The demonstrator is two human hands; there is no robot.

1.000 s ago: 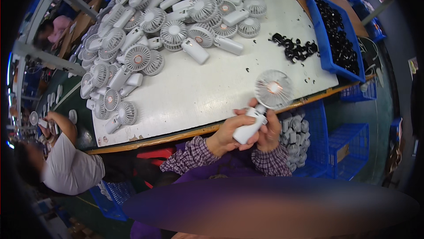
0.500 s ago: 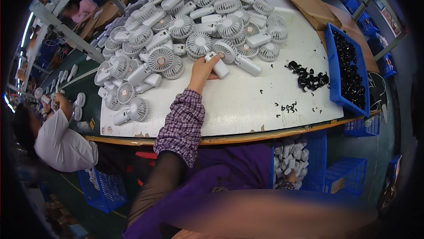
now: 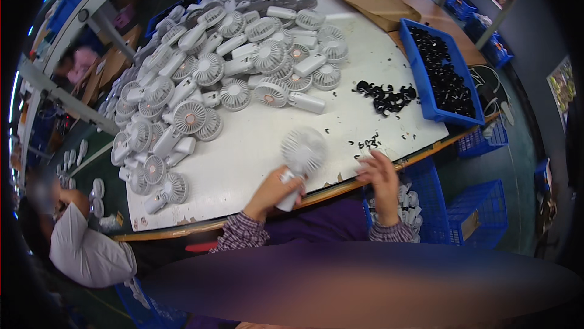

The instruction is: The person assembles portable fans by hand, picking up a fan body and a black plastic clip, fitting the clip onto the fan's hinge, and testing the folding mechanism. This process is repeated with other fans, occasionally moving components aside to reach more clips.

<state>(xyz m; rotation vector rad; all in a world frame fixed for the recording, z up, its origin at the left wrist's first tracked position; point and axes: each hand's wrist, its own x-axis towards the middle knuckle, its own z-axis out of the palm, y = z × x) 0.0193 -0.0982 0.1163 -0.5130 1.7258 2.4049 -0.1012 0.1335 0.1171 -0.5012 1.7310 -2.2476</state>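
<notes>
My left hand (image 3: 277, 190) grips a white handheld fan (image 3: 304, 150) by its handle, the round caged head pointing up and away, a little blurred. It is held above the near edge of the white tabletop (image 3: 243, 146). To its right, my right hand (image 3: 381, 180) is raised over the table's edge with fingers apart and nothing seen in it. A large heap of similar white fans (image 3: 207, 70) covers the far and left part of the table. Small black curved pieces (image 3: 389, 98) lie in a loose pile beyond my right hand, with several more scattered closer.
A blue bin (image 3: 453, 79) full of black pieces stands at the table's right side, by flat brown cardboard trays (image 3: 368, 0). Blue crates (image 3: 480, 210), one holding white fans (image 3: 410, 210), sit below the edge. Another person (image 3: 91, 244) works at the left.
My left hand has drawn the fan from the heap toward me. My right hand has risen from the crate of fans below to the table's edge. The whole view has shifted.
</notes>
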